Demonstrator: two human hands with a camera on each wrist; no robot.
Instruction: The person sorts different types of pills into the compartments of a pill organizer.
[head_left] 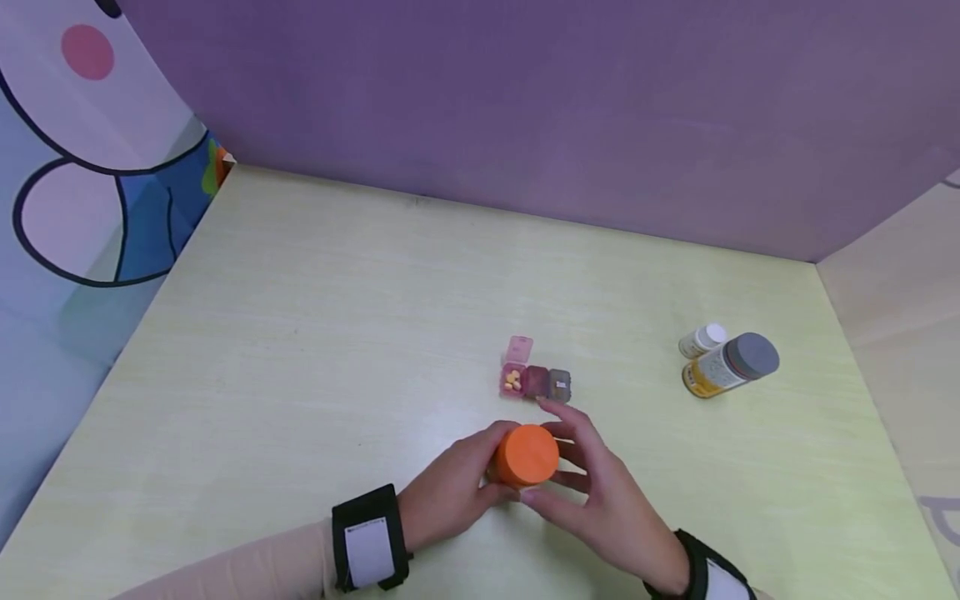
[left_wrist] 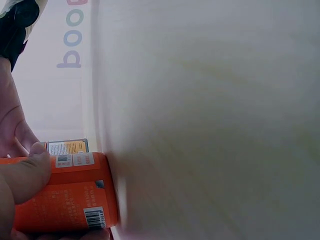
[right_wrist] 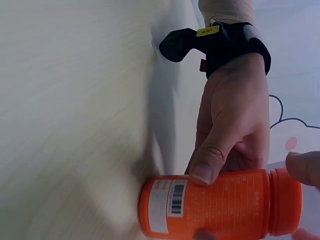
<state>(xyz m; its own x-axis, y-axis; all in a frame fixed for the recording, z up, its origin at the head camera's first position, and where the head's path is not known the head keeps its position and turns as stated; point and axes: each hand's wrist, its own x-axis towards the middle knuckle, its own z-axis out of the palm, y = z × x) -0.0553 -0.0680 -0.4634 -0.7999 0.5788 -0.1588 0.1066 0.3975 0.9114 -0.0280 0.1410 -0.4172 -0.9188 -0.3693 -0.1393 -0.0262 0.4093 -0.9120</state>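
Observation:
My left hand (head_left: 453,492) grips an upright orange bottle (right_wrist: 220,205) by its body, thumb on the near side. The bottle's orange cap (head_left: 528,454) is on, and its base is at the table. My right hand (head_left: 600,492) is spread loosely about the cap, its forefinger extended past it and its thumb near the left thumb. In the right wrist view, the right thumb (right_wrist: 305,169) overlaps the cap's edge. Just beyond the bottle lies a small pill box (head_left: 536,382); its pink compartment has the lid raised and holds several yellowish pills (head_left: 512,380).
On the right of the pale table (head_left: 300,333) stand a small white bottle (head_left: 702,340) and a larger bottle with a grey cap (head_left: 731,365), close together. A purple panel (head_left: 525,108) borders the back, and a printed panel (head_left: 82,192) the left side.

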